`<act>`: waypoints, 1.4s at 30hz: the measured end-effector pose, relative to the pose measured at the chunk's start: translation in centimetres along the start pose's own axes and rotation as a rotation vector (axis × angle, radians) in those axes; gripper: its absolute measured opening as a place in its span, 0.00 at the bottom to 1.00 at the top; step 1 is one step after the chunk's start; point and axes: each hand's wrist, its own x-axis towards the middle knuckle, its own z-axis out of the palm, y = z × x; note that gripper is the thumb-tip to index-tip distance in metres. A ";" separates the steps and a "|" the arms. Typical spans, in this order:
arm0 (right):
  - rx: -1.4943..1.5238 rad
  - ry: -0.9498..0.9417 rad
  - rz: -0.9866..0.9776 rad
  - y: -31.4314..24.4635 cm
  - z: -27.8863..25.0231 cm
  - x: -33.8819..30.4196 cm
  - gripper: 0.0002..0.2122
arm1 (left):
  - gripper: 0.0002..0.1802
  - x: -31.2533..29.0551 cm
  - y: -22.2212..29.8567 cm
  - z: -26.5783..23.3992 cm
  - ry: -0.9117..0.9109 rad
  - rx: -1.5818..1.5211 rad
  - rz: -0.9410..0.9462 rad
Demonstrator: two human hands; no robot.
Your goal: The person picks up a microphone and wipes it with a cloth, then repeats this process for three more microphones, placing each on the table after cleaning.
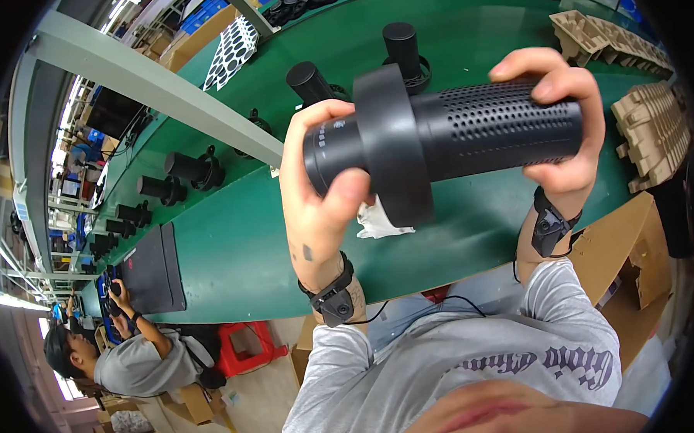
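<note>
Above the green workbench, both my hands hold up a black cylindrical device, lying nearly level. A wide smooth black ring encircles its middle. My left hand wraps the smooth left end, which bears small pale markings, with the thumb across the near side. At the right end, my right hand grips the section covered in small round holes, fingers over the top and thumb below. Behind the ring, a crumpled white piece shows on the bench, partly hidden. What it is, I cannot tell.
Similar black devices stand across the bench and along its left stretch. Moulded cardboard trays sit at the right, above an open carton. A metal post slants over the bench. At the left, a co-worker sits beside a dark mat.
</note>
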 end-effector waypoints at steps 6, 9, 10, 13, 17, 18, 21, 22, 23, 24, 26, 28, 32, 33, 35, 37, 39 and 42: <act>-0.061 0.194 -0.067 0.1 -0.1 -0.5 0.41 | 0.38 0.5 -1.7 -0.3 -0.242 0.116 0.410; -0.224 0.481 0.104 -0.9 1.8 -0.2 0.45 | 0.33 0.5 -1.7 0.7 -0.227 0.157 0.488; -0.298 0.532 0.102 -1.0 1.6 -0.3 0.45 | 0.31 0.6 -1.9 1.1 -0.207 0.194 0.573; -0.192 0.403 0.338 -0.4 0.4 0.1 0.36 | 0.23 -0.4 -0.7 2.6 -0.096 0.439 0.672; 0.142 0.454 0.515 1.4 1.0 0.5 0.24 | 0.24 -1.8 -0.9 4.6 -0.015 0.594 0.815; 0.181 0.440 0.552 1.9 1.0 0.4 0.25 | 0.24 -1.8 -0.7 4.8 -0.031 0.653 0.863; 0.275 0.475 0.552 2.9 0.8 0.2 0.24 | 0.25 -1.8 -1.2 5.7 -0.037 0.674 0.881; 0.302 0.471 0.542 3.2 0.5 -0.1 0.23 | 0.25 -1.8 -1.3 6.0 -0.041 0.664 0.875; 0.296 0.475 0.544 3.2 0.3 -0.3 0.23 | 0.25 -1.9 -1.1 6.3 -0.044 0.656 0.874; 0.291 0.476 0.557 3.0 0.2 -0.2 0.24 | 0.24 -2.0 -0.6 6.4 -0.084 0.757 0.877; 0.281 0.481 0.571 3.0 0.0 -0.3 0.24 | 0.23 -2.3 -0.3 6.8 -0.127 0.850 0.878; 0.314 0.468 0.544 3.0 -0.3 -0.4 0.24 | 0.21 -2.8 -0.4 7.7 -0.059 0.932 0.907; 0.350 0.461 0.547 3.1 -0.2 -0.4 0.24 | 0.23 -3.3 -0.6 7.9 -0.069 0.969 0.924; 0.360 0.469 0.558 2.9 -0.3 -0.4 0.24 | 0.23 -3.4 -0.6 8.0 -0.070 0.962 0.925; 0.366 0.478 0.570 2.7 -0.6 -0.4 0.24 | 0.23 -3.4 -0.8 8.1 -0.103 1.056 0.969; 0.393 0.495 0.538 2.8 -0.6 -0.4 0.22 | 0.23 -3.6 -0.6 8.1 -0.120 1.063 0.971; 0.394 0.486 0.531 3.1 -0.6 -0.4 0.21 | 0.21 -3.9 -0.6 8.5 -0.098 1.053 0.930; 0.398 0.457 0.527 3.3 -0.7 -0.6 0.20 | 0.19 -3.7 -0.7 8.4 -0.115 1.039 0.965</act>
